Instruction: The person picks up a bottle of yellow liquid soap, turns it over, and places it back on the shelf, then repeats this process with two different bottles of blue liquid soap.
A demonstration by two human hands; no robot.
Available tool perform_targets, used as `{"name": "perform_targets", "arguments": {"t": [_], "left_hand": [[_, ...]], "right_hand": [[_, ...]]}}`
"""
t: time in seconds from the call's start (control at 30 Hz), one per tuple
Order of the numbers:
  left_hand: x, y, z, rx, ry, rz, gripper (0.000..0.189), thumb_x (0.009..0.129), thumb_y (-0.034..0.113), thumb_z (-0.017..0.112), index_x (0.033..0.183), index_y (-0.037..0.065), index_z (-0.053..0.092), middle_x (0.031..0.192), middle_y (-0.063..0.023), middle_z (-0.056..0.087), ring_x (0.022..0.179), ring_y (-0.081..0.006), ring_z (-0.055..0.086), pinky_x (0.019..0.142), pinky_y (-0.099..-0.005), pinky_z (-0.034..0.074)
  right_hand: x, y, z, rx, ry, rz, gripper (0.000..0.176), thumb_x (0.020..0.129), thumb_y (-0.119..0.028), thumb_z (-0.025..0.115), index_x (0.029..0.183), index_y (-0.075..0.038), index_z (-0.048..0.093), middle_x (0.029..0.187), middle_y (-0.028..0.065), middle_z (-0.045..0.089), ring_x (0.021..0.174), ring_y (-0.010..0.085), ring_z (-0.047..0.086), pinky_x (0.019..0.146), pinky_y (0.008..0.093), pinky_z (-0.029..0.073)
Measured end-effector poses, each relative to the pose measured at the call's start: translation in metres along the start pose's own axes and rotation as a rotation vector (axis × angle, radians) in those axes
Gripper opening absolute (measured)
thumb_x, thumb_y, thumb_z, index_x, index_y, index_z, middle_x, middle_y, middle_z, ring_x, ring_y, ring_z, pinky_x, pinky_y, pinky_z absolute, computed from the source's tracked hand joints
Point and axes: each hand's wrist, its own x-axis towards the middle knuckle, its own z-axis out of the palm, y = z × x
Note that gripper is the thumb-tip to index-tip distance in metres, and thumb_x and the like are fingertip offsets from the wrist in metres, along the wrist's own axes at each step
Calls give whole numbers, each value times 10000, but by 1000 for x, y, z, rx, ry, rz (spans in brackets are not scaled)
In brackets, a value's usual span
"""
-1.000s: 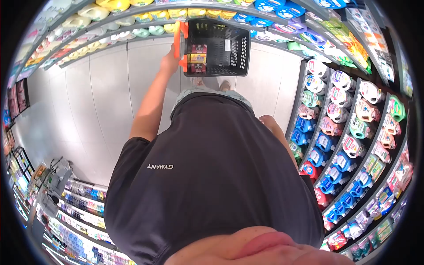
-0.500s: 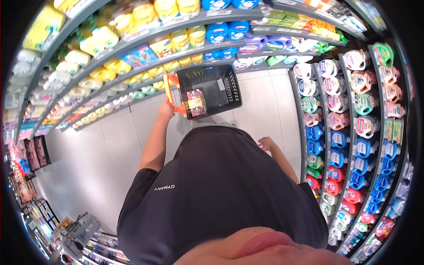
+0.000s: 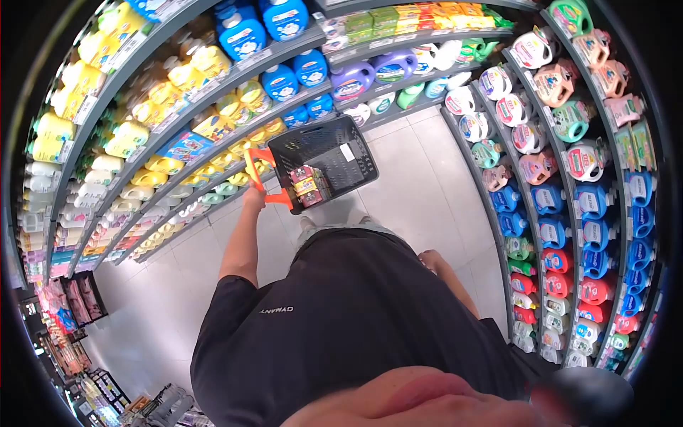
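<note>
My left hand is wrapped round the orange handle of a black shopping basket, in front of my body and slightly to the left. In the basket's near left corner lie red and yellow packs; their contents cannot be read. A white label shows on the inside of the basket. My right hand hangs low by my right side with curled fingers. A small whitish thing shows at those fingers, too small to name.
Shelves on the left and ahead carry yellow bottles, blue bottles and purple jugs. A right-hand shelf holds detergent jugs in several colours. Pale floor tiles run between them. Grey racks stand at the lower left.
The shelves have shifted in view, with the right-hand and far shelves now nearer. The basket has swung a little leftward and tilted, still held by my left hand. My right hand sits slightly lower.
</note>
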Motion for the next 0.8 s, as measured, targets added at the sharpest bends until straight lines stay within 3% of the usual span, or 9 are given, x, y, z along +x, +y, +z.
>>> {"name": "perform_targets", "arguments": {"t": [0.13,0.27,0.37,0.4,0.47,0.53,0.67,0.73,0.8], "left_hand": [[-34,42,-1,38,21,31,825,967,268,607,1621,147,119,884,-163,738,651,-261,725,573,-384,599],[2,51,22,105,-26,14,714,965,277,590,1549,178,191,784,-126,695,623,-230,706,512,-387,585],[61,28,57,215,152,232,647,918,293,592,1475,187,279,752,-117,686,580,-245,681,500,-378,551],[54,37,54,233,102,268,616,915,298,588,1449,173,308,754,-111,686,576,-238,675,499,-372,545],[23,66,42,177,0,293,617,929,323,598,1450,133,326,768,-106,703,571,-217,668,500,-362,539],[-38,112,24,103,-61,215,743,966,358,620,1540,53,260,844,-105,744,667,-208,728,589,-354,568],[-63,155,29,191,-55,179,841,977,372,615,1602,54,152,833,-84,744,720,-201,732,642,-345,569],[-61,170,35,250,-54,162,870,976,390,616,1615,59,127,835,-81,746,762,-201,735,693,-355,570],[-57,188,41,349,-41,169,894,970,415,621,1620,60,119,835,-79,748,805,-203,737,749,-368,566]], "right_hand": [[-3,46,-16,55,27,47,331,917,-272,585,1146,-38,639,858,79,713,649,216,675,576,387,525],[23,111,-20,-8,0,-58,291,926,-247,586,1135,-49,629,831,87,692,590,213,642,532,387,505],[45,148,-21,36,-94,-98,180,949,-208,563,1048,-72,627,756,75,650,522,205,578,450,375,464],[53,160,-20,95,-121,-60,149,956,-195,556,1018,-80,627,732,71,635,499,202,557,423,371,450],[54,155,-12,409,-62,216,179,936,-207,558,1041,-88,639,714,54,628,521,184,554,455,367,451],[21,119,-22,311,25,174,234,907,-228,577,1075,-82,651,773,58,662,548,185,573,507,367,466],[36,107,-52,72,21,-62,295,901,-256,587,1110,-58,654,858,68,699,575,189,600,521,365,477],[35,82,-73,58,17,-85,306,908,-264,583,1112,-47,652,878,71,707,591,187,617,521,358,481],[33,53,-98,188,43,59,305,917,-268,576,1105,-40,650,881,73,711,609,182,635,525,350,485]]}}
